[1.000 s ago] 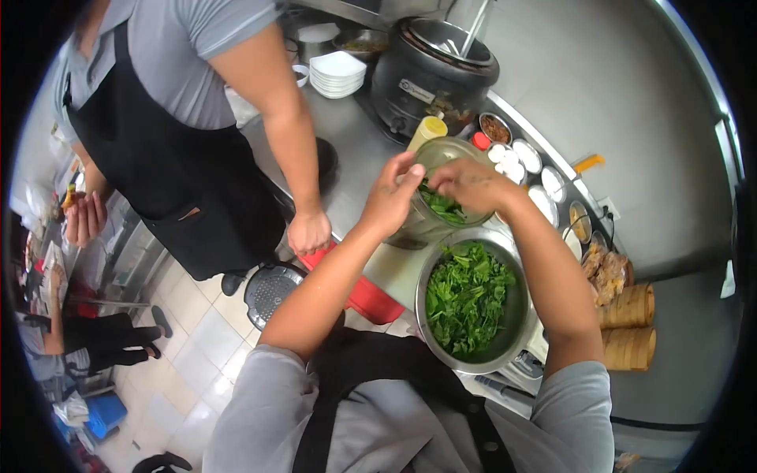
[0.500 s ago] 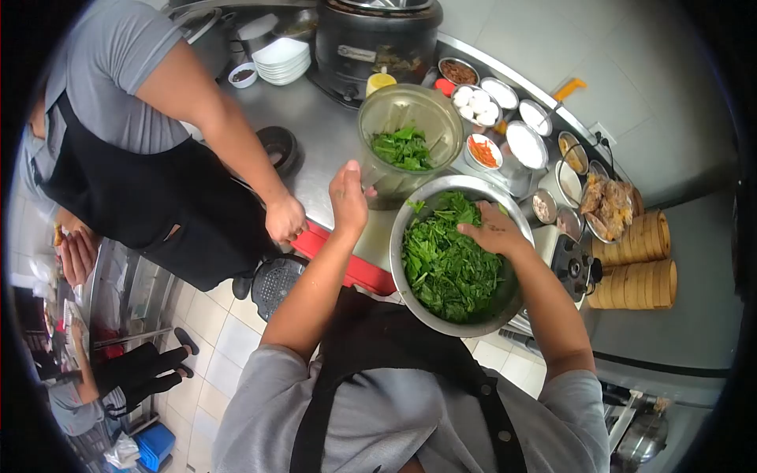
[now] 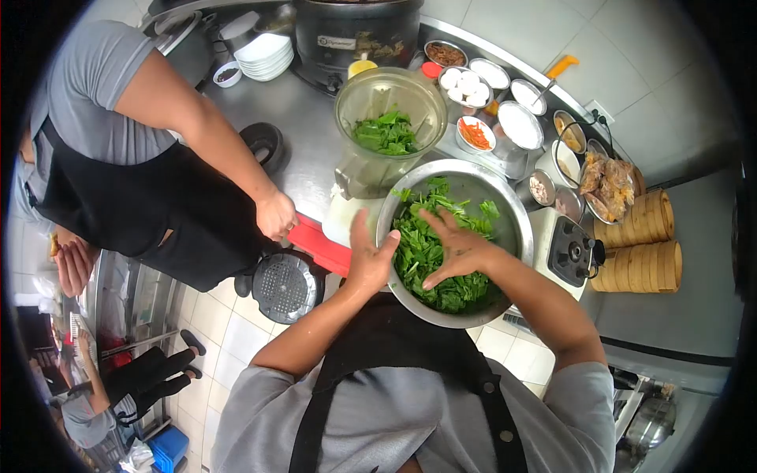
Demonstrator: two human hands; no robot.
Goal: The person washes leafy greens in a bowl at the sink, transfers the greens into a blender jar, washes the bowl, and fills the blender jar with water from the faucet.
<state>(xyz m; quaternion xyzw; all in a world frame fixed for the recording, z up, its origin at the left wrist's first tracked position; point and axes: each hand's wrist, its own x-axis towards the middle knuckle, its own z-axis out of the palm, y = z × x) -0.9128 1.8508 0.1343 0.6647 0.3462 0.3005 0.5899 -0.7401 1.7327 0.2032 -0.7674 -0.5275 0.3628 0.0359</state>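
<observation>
Chopped leafy greens (image 3: 418, 244) lie in a large steel bowl (image 3: 514, 225) in front of my body. Over them my right hand (image 3: 461, 251) is open, fingers and thumb spread, with the fingertips right at the leaves. My left hand (image 3: 372, 258) is at the bowl's left rim, its fingers up and apart, holding nothing. Just beyond the bowl stands a clear blender jar (image 3: 364, 175) with some greens inside. A white board (image 3: 341, 219) shows in part under the jar and behind my left hand.
At left, a co-worker's fist (image 3: 276, 216) rests near a red box edge (image 3: 319, 246). Ingredient bowls, including eggs (image 3: 465, 85) and carrot strips (image 3: 474, 132), line the back right. A blender base (image 3: 569, 246) and bamboo steamers (image 3: 643, 266) stand at right; a black pot (image 3: 359, 43) stands behind.
My left hand has moved down from beside the jar to the bowl's left rim. My right hand has shifted left over the greens with its fingers spread. The view has shifted slightly.
</observation>
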